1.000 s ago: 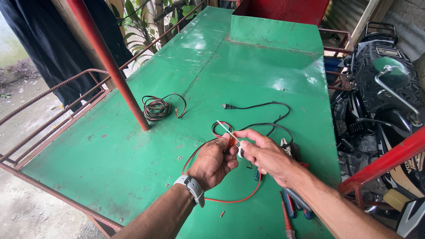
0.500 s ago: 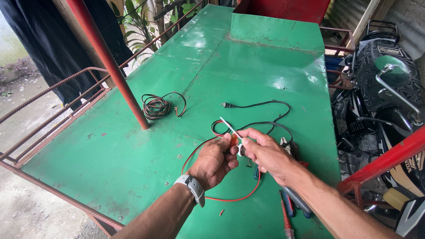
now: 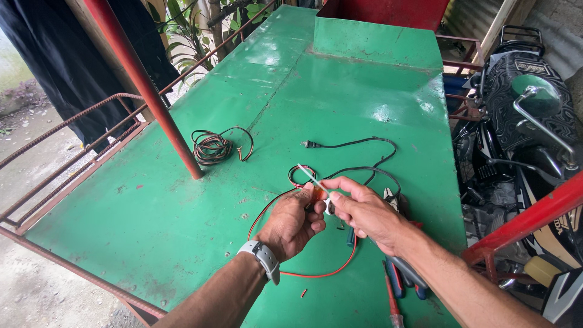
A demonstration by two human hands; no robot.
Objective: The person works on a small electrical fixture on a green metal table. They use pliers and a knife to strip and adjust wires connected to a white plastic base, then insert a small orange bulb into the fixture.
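coiled wire (image 3: 212, 147): lies on green counter (image 3: 152, 212), by red post (image 3: 146, 91)
left hand (image 3: 291, 223): closed on red wire (image 3: 316, 273)
right hand (image 3: 364, 212): pinches thin white tube (image 3: 311, 178) above counter
black cord (image 3: 358, 158): behind hands
pliers (image 3: 401, 273): under right forearm

White strip (image 3: 308, 177): thin, straight, pale; I hold it at its lower end, and it tilts up and to the left above the worktop.
Red wire (image 3: 316, 274): thin and slack; it curves from under my left hand across the green worktop in an open loop.
Orange piece (image 3: 318, 194): small, pinched between my fingertips; details too small to tell.
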